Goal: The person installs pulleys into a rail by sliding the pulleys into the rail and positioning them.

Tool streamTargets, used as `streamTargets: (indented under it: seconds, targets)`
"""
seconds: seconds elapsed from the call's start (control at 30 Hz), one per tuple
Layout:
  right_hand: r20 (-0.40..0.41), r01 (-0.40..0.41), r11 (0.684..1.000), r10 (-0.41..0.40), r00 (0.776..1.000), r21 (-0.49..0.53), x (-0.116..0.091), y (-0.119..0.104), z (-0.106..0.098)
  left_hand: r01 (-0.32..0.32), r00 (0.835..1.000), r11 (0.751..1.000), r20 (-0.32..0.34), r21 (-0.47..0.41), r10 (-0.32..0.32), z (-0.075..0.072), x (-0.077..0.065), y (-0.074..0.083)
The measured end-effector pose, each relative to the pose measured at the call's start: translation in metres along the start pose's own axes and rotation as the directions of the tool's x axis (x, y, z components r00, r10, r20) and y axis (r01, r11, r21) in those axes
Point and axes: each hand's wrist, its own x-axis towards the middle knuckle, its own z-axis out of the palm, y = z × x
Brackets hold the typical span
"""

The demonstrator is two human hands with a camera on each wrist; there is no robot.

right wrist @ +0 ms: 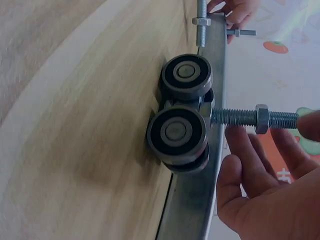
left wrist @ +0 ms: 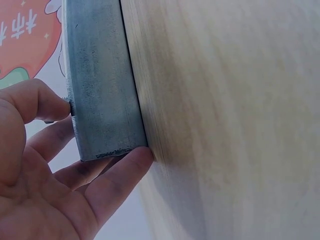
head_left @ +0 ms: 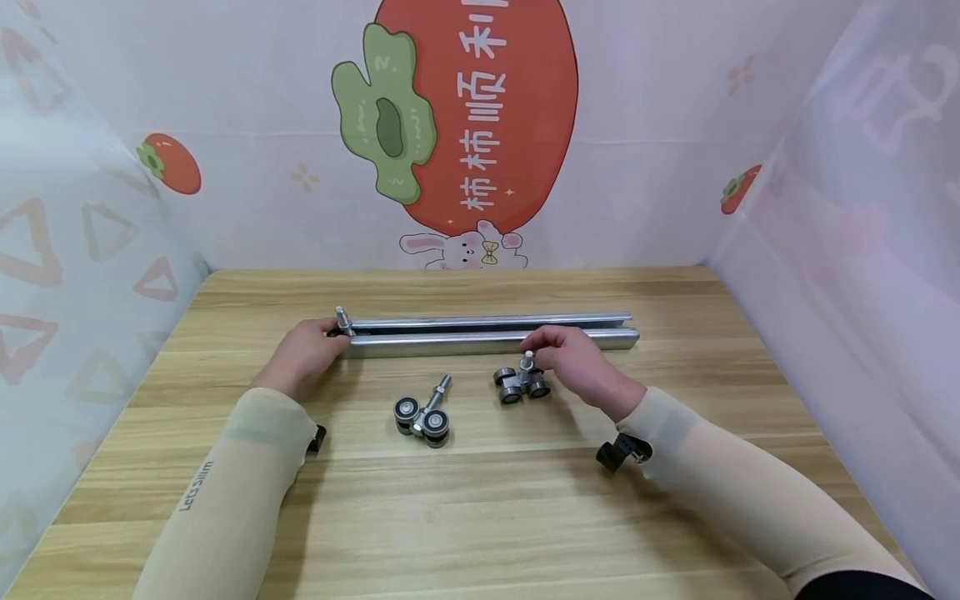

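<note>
A metal channel rail [head_left: 480, 343] with a slot along its top lies across the table. My left hand [head_left: 302, 354] grips its left end, thumb at the upper edge and fingers around the end face. There a threaded bolt [head_left: 342, 320] with a nut stands up, its lower part hidden. My right hand [head_left: 577, 367] pinches the upright bolt [right wrist: 232, 117] of a roller trolley [head_left: 522, 383], a fingertip at the bolt's tip and other fingers behind it. Its wheels point down, just in front of the rail. Another roller trolley [head_left: 422, 421] lies tilted between the hands, bolt leaning up-right.
The wooden table [head_left: 465, 517] runs back to a printed cloth backdrop [head_left: 262, 75]. Cloth walls stand on the left [head_left: 82, 275] and right [head_left: 840, 275]. Small black mounts [head_left: 618, 452] sit on both sleeved wrists.
</note>
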Motion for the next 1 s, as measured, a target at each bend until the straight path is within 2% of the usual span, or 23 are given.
streamTargets:
  seconds: [0.1, 0.23, 0.33, 0.43, 0.57, 0.83, 1.0]
  targets:
    - [-0.001, 0.049, 0.984, -0.050, 0.999, -0.170, 0.000, 0.003, 0.000, -0.006, 1.000, 1.000, -0.001, 0.014, 0.006, 0.001, 0.000, 0.000]
    - [0.034, 0.162, 0.920, -0.160, 0.986, -0.358, 0.002, 0.008, 0.000, 0.004, 1.000, 1.000, 0.004, 0.010, -0.004, 0.001, -0.001, 0.000]
    - [0.059, 0.222, 0.872, -0.218, 0.974, -0.437, 0.002, 0.010, 0.000, 0.010, 1.000, 1.000, 0.006, 0.005, -0.010, 0.002, 0.000, 0.000]
    - [0.056, 0.230, 0.843, -0.232, 0.971, -0.486, 0.002, 0.009, 0.000, 0.011, 1.000, 1.000, 0.005, -0.006, -0.011, 0.001, 0.000, 0.000]
    - [0.045, 0.218, 0.828, -0.228, 0.973, -0.516, 0.001, 0.008, 0.000, 0.005, 1.000, 1.000, 0.000, -0.011, -0.005, 0.000, 0.000, 0.001]
    - [0.014, 0.204, 0.836, -0.228, 0.973, -0.510, -0.002, 0.011, -0.004, 0.005, 1.000, 1.000, 0.005, 0.001, -0.005, -0.001, -0.001, 0.003]
    - [-0.006, 0.196, 0.832, -0.232, 0.973, -0.518, -0.005, 0.015, -0.012, 0.013, 1.000, 1.000, 0.006, 0.004, -0.013, 0.000, 0.001, 0.001]
